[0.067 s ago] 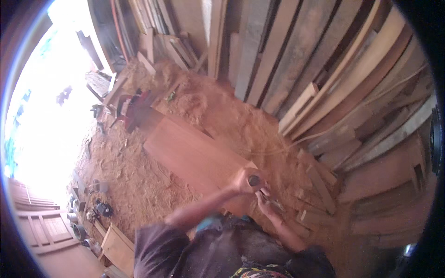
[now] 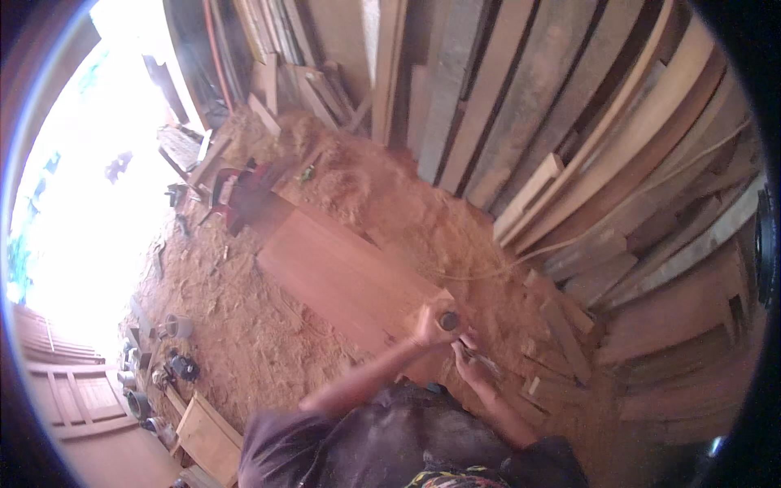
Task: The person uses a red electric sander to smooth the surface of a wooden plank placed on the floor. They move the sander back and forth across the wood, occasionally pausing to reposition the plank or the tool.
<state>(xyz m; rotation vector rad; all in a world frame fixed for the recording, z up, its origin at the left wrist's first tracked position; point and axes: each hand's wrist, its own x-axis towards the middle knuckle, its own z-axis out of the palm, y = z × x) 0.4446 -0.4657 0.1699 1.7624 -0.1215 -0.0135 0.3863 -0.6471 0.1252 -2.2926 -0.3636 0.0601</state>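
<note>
A long reddish-brown wooden board (image 2: pixel 342 268) stretches from the upper left to just in front of me. At its near end my left hand (image 2: pixel 432 321) is closed around an object with a dark round end (image 2: pixel 448 321); the rest of it is hidden by the fingers. Right beside it, slightly nearer my body, my right hand (image 2: pixel 470 359) has its fingers curled. Something thin and greyish shows at that hand, too small and blurred to name. A red and dark object (image 2: pixel 244 198) sits at the board's far end, its kind unclear.
Reddish sawdust (image 2: pixel 220 285) covers the ground. Many planks (image 2: pixel 529 106) lean along the far right wall, with offcuts (image 2: pixel 565 342) at my right. A pale cord (image 2: pixel 561 244) runs across there. Cans (image 2: pixel 138 404), a wooden box (image 2: pixel 209 439) and panelled doors (image 2: pixel 81 403) stand at left.
The whole view has shifted slightly, with the board and planks a little lower and further right. Both hands keep nearly the same place at the board's near end.
</note>
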